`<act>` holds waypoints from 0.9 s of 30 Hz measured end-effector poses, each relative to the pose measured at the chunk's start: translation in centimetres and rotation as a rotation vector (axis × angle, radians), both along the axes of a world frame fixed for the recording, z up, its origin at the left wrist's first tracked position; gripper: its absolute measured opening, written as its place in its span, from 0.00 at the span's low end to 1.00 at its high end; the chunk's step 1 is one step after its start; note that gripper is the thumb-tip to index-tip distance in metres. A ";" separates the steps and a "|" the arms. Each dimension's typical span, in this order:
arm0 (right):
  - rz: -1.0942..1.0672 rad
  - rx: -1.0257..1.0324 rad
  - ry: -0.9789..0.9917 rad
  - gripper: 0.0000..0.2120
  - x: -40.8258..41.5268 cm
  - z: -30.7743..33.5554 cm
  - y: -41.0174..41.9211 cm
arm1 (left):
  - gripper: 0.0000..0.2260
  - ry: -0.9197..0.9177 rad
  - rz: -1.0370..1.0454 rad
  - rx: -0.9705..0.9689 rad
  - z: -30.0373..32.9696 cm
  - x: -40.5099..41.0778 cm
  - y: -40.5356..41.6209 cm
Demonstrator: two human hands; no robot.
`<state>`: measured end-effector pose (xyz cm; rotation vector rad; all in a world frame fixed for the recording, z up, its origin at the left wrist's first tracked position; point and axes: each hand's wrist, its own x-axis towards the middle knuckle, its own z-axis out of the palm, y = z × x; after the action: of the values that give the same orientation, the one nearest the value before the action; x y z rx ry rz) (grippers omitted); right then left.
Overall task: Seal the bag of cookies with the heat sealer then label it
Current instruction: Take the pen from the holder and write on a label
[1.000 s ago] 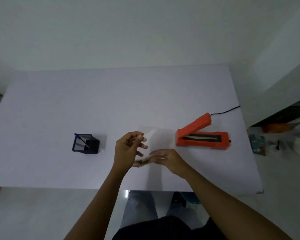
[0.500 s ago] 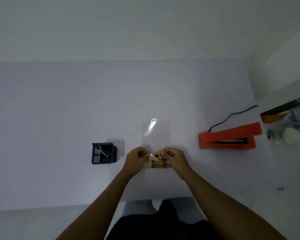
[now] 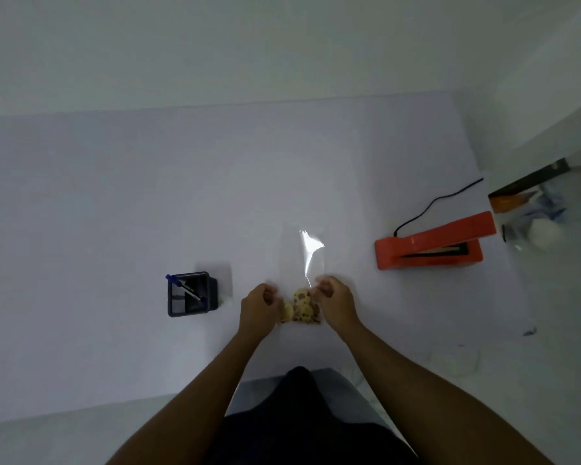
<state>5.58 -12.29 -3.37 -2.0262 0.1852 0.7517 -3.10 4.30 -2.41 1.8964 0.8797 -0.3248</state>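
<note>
Hands [image 3: 297, 302] seemingly pinching bag [image 3: 302, 260]

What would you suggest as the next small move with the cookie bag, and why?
Probably carry the cookie bag right, toward the orange heat sealer. Both hands, left hand and right hand, pinch its sides; its empty top looks unsealed, and the sealer's arm stands raised.

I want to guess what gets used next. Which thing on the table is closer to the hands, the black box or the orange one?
The black pen holder, just beside the left hand. The orange heat sealer sits farther off, beyond the right hand.
</note>
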 end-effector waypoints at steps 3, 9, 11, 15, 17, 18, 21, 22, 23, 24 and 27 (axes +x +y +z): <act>0.020 0.004 -0.001 0.17 0.0 0.3 -0.3 | 0.12 0.027 -0.007 0.017 0.2 -0.1 -0.2; 0.014 0.002 -0.134 0.18 0.2 2.9 0.1 | 0.19 -0.028 0.051 0.080 3.6 -1.0 0.4; 0.047 0.024 -0.194 0.15 0.2 4.0 1.0 | 0.15 -0.148 0.093 0.175 5.6 -1.8 1.5; 0.119 0.116 -0.279 0.08 -0.8 6.2 4.5 | 0.06 -0.321 0.243 0.316 9.6 -3.7 5.0; 0.172 0.150 -0.310 0.06 -1.8 7.4 6.9 | 0.03 -0.351 0.300 0.372 10.5 -5.0 7.6; 0.202 0.166 -0.319 0.05 -2.4 7.9 8.3 | 0.03 -0.349 0.314 0.393 10.5 -5.7 9.0; 0.306 0.190 -0.357 0.04 -4.0 8.9 12.5 | 0.05 -0.280 0.350 0.381 9.5 -7.7 13.0; 0.350 0.189 -0.373 0.03 -4.5 9.0 13.9 | 0.06 -0.239 0.340 0.371 9.1 -8.2 14.1; 0.393 0.173 -0.379 0.03 -5.0 9.0 15.3 | 0.09 -0.183 0.307 0.361 8.6 -8.5 15.0; 0.431 0.150 -0.376 0.03 -5.4 9.0 16.5 | 0.11 -0.127 0.260 0.347 8.0 -8.8 15.8; 0.517 0.012 -0.410 0.04 -6.7 8.3 19.5 | 0.12 -0.073 0.080 0.300 6.4 -9.5 17.3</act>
<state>-1.11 7.19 4.95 -2.1898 -0.5966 0.6187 -12.58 21.60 3.95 2.1252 0.9953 -0.0757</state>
